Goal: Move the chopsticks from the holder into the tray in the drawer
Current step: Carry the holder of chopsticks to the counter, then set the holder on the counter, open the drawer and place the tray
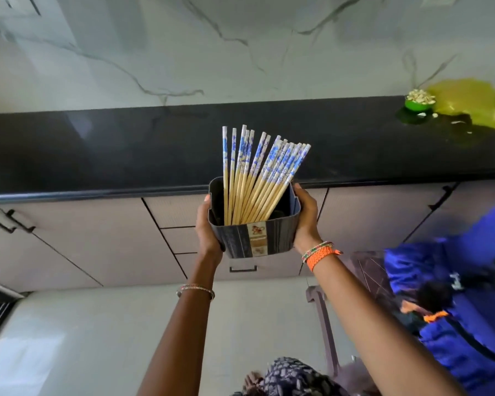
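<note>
Holding: my left hand [209,232] and right hand [305,221] clasp dark ribbed plastic holder [257,238].
Contents: blue-patterned wooden chopsticks [257,178].
Next: open drawer.

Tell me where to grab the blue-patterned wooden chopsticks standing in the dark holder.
Pinch the blue-and-white patterned tops of the wooden chopsticks from above; they fan out well clear of the dark plastic holder, whose walls hide the bare lower ends.

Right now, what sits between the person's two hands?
In the head view, the dark holder full of chopsticks sits between the left hand and the right hand, gripped on both sides.
</note>
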A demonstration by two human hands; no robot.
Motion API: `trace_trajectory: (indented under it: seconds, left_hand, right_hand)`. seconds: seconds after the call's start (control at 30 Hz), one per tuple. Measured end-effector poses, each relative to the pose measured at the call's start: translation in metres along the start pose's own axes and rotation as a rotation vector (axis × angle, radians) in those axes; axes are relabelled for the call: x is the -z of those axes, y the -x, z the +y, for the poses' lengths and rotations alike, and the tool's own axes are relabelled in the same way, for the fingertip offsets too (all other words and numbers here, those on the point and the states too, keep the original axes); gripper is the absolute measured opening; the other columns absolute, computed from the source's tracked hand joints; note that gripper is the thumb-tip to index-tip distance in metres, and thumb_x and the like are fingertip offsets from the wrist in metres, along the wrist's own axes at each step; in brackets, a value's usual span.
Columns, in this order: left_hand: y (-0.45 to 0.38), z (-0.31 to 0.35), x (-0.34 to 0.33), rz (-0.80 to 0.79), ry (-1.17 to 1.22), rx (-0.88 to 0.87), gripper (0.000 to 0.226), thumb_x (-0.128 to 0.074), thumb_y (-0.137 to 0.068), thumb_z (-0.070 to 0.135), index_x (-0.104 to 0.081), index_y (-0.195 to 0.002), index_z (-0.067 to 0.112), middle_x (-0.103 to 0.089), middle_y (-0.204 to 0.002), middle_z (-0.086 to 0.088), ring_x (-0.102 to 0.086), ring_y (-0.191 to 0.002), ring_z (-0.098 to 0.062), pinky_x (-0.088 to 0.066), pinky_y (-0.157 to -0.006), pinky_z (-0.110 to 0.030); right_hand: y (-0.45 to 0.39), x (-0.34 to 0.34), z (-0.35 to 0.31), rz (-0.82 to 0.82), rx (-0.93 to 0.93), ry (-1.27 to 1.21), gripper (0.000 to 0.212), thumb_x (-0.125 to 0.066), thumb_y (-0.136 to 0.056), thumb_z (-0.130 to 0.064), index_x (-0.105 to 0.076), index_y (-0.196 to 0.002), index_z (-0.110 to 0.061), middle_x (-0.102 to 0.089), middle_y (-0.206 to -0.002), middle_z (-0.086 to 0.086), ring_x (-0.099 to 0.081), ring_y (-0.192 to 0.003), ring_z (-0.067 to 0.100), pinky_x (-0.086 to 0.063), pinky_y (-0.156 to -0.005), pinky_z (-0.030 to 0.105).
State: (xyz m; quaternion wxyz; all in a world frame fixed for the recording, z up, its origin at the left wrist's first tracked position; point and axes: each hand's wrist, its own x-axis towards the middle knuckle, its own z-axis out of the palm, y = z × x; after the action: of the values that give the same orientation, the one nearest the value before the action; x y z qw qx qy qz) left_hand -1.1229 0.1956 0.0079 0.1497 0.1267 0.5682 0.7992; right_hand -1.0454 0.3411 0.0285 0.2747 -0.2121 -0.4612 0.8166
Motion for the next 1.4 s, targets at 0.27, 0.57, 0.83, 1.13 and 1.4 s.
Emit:
trace_trajectory:
  seconds: [0.27,0.57,0.83,1.13,1.4]
  left_hand:
    - [-0.125,-0.008,-0.008,-0.027,0.023,0.099,0.045,-0.029,-0.095,0.043,-0.065,-0.088,0.017,-0.068,-0.087,-0.001,-0.061,-0.083,-0.017,-0.049,-0.081,-0.035]
    - [-0.29,-0.028,-0.019,-0.017,0.035,0.219,0.051,-0.03,-0.095,0.04,-0.076,-0.08,0.023,-0.077,-0.081,0.003,-0.071,-0.077,-0.01,-0.057,-0.067,-0.025]
    - [-0.386,-0.065,-0.016,-0.043,0.217,0.31,0.049,-0.035,-0.093,0.039,-0.077,-0.076,0.023,-0.077,-0.078,0.004,-0.073,-0.074,-0.009,-0.057,-0.06,-0.023]
    - [-0.395,-0.06,-0.007,0.089,0.048,0.274,0.047,-0.026,-0.098,0.035,-0.052,-0.13,0.012,-0.054,-0.136,-0.01,-0.051,-0.125,-0.017,-0.039,-0.107,-0.035]
    - [-0.244,-0.058,0.044,0.192,-0.097,0.08,0.033,-0.041,-0.09,0.018,-0.063,-0.113,0.009,-0.064,-0.119,-0.007,-0.06,-0.114,-0.015,-0.049,-0.097,-0.026]
  right_hand:
    - [-0.127,-0.025,0.011,0.208,0.036,-0.057,0.045,-0.049,-0.095,-0.019,-0.071,-0.056,-0.021,-0.066,-0.062,-0.006,-0.062,-0.066,0.011,-0.048,-0.067,0.027]
    - [-0.29,-0.056,0.036,0.299,0.014,-0.203,0.021,-0.058,-0.082,-0.018,-0.07,-0.064,-0.016,-0.059,-0.073,0.005,-0.055,-0.075,0.018,-0.044,-0.073,0.031]
    - [-0.385,-0.067,0.058,0.328,-0.042,-0.13,0.018,-0.062,-0.066,-0.023,-0.064,-0.048,-0.022,-0.055,-0.055,-0.008,-0.05,-0.058,0.008,-0.043,-0.056,0.022]
    - [-0.38,-0.06,0.065,0.562,0.133,0.202,0.028,-0.049,-0.085,-0.003,-0.074,-0.074,-0.008,-0.071,-0.071,0.003,-0.066,-0.073,0.019,-0.053,-0.07,0.039]
    - [-0.204,-0.049,0.082,0.01,0.799,1.014,0.025,-0.045,-0.075,0.006,-0.066,-0.072,-0.007,-0.065,-0.082,0.004,-0.059,-0.083,0.016,-0.047,-0.076,0.025]
